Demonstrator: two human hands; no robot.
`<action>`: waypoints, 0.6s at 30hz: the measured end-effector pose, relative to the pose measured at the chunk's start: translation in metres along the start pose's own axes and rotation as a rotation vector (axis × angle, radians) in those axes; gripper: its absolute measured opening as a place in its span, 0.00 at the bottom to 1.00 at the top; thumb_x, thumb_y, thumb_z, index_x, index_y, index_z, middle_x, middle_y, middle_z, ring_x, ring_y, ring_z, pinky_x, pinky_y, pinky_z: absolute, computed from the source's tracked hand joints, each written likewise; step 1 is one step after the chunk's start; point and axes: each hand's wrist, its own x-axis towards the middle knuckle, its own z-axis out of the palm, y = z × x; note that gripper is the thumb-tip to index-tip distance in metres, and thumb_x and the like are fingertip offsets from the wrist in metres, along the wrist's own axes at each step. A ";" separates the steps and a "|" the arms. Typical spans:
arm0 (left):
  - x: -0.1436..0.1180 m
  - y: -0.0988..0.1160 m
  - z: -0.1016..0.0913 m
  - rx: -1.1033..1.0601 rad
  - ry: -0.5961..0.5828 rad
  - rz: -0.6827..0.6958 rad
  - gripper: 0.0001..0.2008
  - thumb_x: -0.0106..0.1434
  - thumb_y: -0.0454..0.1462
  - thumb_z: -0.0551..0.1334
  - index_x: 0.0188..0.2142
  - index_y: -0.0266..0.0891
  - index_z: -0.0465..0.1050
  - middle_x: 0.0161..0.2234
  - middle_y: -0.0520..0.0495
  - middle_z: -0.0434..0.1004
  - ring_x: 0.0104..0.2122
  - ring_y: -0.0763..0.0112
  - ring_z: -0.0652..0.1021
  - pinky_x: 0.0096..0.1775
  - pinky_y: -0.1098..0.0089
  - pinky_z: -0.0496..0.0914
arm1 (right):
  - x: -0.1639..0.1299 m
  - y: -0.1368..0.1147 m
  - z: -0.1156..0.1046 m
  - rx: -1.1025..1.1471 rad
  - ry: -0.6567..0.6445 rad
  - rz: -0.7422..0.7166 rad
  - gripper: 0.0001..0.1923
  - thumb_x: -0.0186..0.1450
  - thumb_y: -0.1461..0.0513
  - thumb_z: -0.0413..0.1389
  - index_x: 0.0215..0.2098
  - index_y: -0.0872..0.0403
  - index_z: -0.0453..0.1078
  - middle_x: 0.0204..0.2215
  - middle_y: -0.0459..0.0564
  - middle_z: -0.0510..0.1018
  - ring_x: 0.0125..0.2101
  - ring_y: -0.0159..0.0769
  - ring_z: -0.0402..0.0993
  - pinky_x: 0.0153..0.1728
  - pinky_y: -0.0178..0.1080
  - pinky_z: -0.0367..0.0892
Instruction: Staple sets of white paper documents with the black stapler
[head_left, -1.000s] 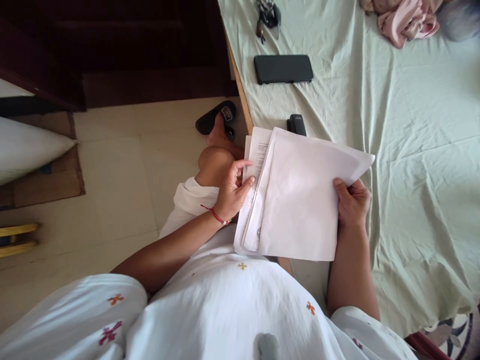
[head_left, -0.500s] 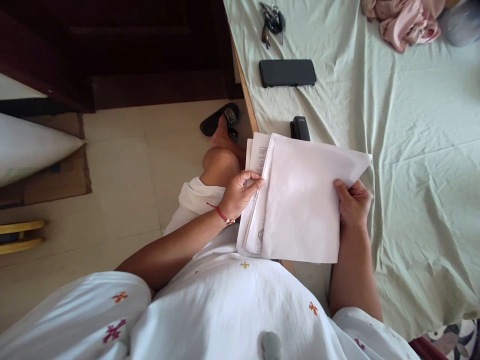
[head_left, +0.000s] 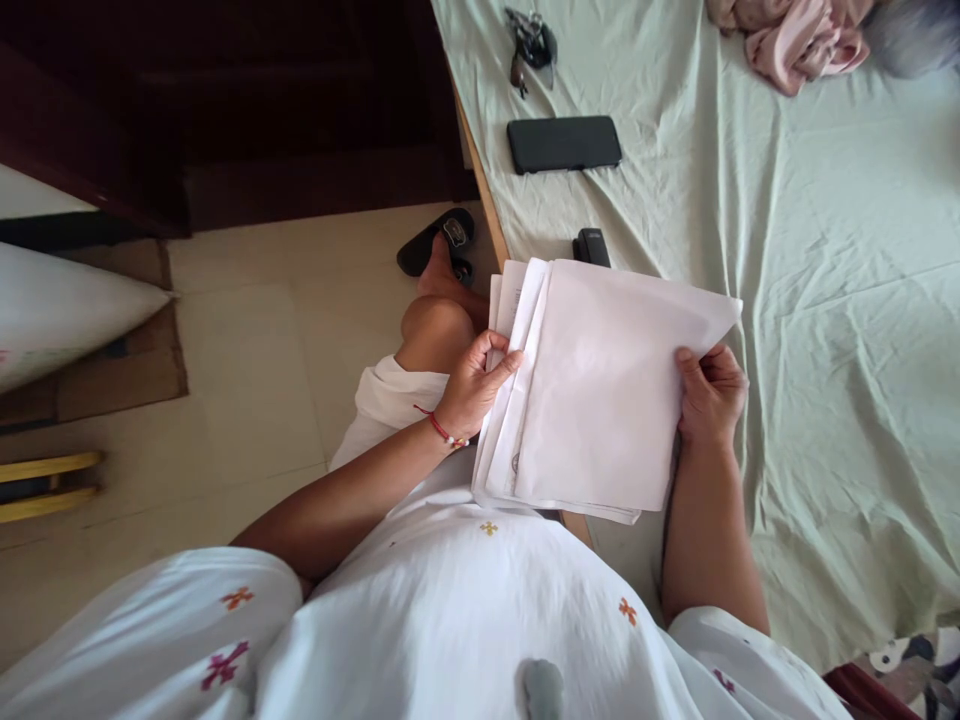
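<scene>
A stack of white paper sheets (head_left: 600,390) is held above my lap, its left edges fanned out in layers. My left hand (head_left: 480,385), with a red bracelet at the wrist, is closed on the stack's left edge, thumb on top. At the right edge my right hand (head_left: 711,390) pinches the sheets between thumb and fingers, near the upper right corner. The top sheet looks blank, and part of a round stamp shows on a sheet under it. Just beyond the papers, a black stapler-like object (head_left: 592,247) lies partly hidden by them.
A pale green cloth (head_left: 847,350) covers the surface to the right. On it lie a black phone (head_left: 564,144), keys (head_left: 531,45) and a crumpled pink cloth (head_left: 802,45). Down on the floor are a white sack (head_left: 67,315) at left and a yellow-edged object (head_left: 49,485).
The top sheet has shifted slightly left and up over the others, and lower sheet edges now show at the bottom right. Both hands keep hold of the papers.
</scene>
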 end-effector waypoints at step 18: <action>-0.008 0.002 0.001 0.151 -0.098 0.044 0.10 0.66 0.42 0.61 0.32 0.43 0.60 0.28 0.54 0.60 0.29 0.69 0.63 0.36 0.66 0.62 | -0.003 0.000 -0.007 -0.061 -0.071 0.032 0.17 0.61 0.49 0.70 0.30 0.51 0.73 0.24 0.42 0.70 0.24 0.29 0.61 0.26 0.35 0.60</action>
